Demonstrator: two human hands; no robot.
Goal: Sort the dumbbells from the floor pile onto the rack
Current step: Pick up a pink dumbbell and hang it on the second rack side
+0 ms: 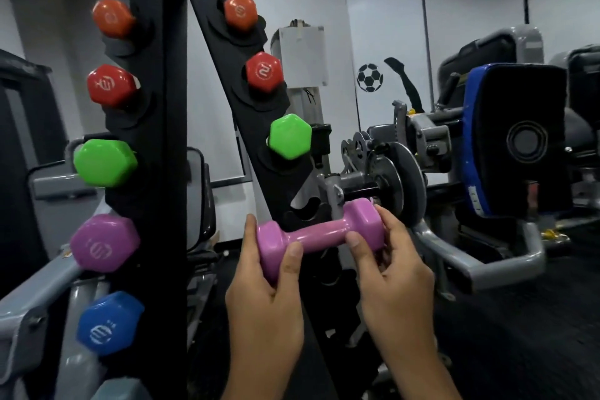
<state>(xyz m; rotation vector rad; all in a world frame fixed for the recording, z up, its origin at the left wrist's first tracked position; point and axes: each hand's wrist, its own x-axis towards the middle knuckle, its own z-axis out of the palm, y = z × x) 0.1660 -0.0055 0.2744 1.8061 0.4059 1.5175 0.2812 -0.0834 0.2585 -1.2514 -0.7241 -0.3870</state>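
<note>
Now a pink dumbbell [319, 235] goes up to the rack [168, 140].

Both hands hold it flat, just in front of the empty hook [305, 208] under the green dumbbell [290, 136] on the right side of the rack. The left hand [263, 295] is curled round the near end, thumb on top. The right hand [393, 269] pinches the far end with thumb and fingers. On the left side of the rack a purple dumbbell [104, 242] hangs below a green one, so this hook looks like the matching spot. To do it well, I think, keep the bar level, line the thin middle up with the hook, slide it in, and let go only when it sits snug.
</note>
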